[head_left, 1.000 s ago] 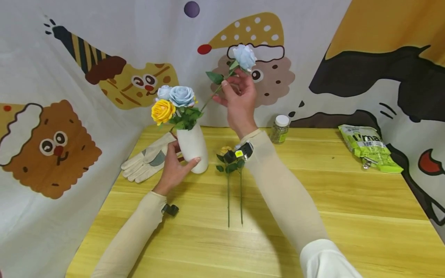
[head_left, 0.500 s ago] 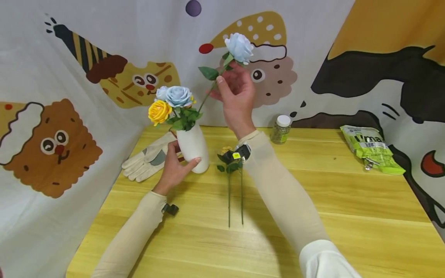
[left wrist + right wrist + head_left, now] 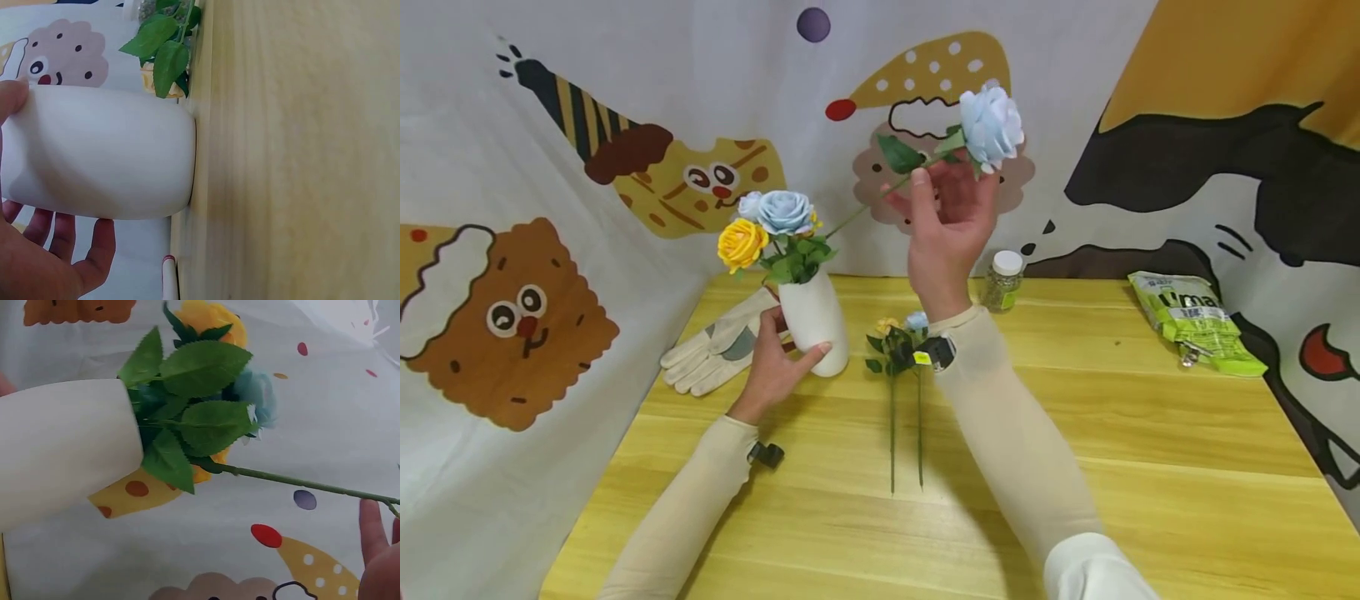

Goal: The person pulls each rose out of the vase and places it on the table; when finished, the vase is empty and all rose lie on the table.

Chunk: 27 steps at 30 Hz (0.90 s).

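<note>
My left hand [image 3: 772, 367] holds the white vase [image 3: 812, 321] low on its body, thumb on the near side and fingers on the other. The vase stands on the table, holding a yellow rose [image 3: 742, 243], light blue roses [image 3: 786, 212] and green leaves. Above and right of it, my right hand [image 3: 951, 229] pinches the stem of another light blue rose [image 3: 991, 129] below its bloom. That stem [image 3: 294, 482] slants down to the leaves at the vase mouth; the leaves hide its lower end.
Two loose flowers [image 3: 892, 417], one yellow and one blue, lie on the wooden table [image 3: 820, 517] right of the vase. Behind the vase lies a beige glove [image 3: 707, 354]. A white-capped jar [image 3: 1002, 283] and a green bag [image 3: 1195, 325] stand toward the back right, before a printed cloth [image 3: 647, 50].
My right hand has swung the pinched rose to the right, so its stem slants more flatly. The left hand has stayed on the vase.
</note>
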{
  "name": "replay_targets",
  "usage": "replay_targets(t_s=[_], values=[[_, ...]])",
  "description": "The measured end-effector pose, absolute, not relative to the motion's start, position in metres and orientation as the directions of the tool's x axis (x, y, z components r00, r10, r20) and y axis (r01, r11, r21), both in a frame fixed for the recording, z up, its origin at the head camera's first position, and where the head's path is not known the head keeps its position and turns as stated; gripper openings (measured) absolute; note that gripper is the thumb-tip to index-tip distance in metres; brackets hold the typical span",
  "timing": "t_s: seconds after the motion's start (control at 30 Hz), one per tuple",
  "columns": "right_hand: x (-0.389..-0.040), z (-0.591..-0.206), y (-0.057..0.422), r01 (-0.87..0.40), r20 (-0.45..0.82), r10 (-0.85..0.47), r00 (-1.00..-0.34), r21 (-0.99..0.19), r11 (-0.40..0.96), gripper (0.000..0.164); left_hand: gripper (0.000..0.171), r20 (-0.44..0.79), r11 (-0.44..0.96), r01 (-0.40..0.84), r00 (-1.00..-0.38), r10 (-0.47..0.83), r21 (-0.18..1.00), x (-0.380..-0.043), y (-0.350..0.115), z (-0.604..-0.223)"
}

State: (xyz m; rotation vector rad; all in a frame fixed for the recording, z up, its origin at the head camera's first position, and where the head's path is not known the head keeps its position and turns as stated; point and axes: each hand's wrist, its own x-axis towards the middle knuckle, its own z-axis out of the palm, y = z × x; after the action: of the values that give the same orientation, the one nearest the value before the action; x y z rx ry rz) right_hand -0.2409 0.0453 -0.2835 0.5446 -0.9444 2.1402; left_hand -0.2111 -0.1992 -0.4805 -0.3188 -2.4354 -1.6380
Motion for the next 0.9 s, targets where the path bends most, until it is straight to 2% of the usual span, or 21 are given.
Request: replay_targets(t_s=[0.17, 0.27, 0.6, 0.9], values=[[-0.228, -0.296, 0.05, -0.845, 0.65, 0.544, -0.531, -0.358, -0.397, 0.048, 0.085, 0.292, 0.372, 0.295, -0.954, 0.066, 0.88, -0.211, -0.198, -0.481], [-0.224, -0.304, 0.057, -0.855, 0.619, 0.591, -0.517, -0.346, -0.386, 0.049, 0.085, 0.292, 0.375, 0.295, -0.954, 0.066, 0.879, -0.211, -0.198, -0.482], [-0.221, -0.33, 0.095, -0.732, 0.442, 0.584, -0.681, -0.376, -0.569, 0.038, 0.084, 0.285, 0.369, 0.291, -0.956, 0.072, 0.882, -0.21, -0.199, -0.483], [-0.219, -0.362, 0.131, -0.559, 0.297, 0.479, -0.826, -0.541, -0.629, 0.036, 0.085, 0.279, 0.338, 0.29, -0.957, 0.082, 0.895, -0.21, -0.197, -0.479]])
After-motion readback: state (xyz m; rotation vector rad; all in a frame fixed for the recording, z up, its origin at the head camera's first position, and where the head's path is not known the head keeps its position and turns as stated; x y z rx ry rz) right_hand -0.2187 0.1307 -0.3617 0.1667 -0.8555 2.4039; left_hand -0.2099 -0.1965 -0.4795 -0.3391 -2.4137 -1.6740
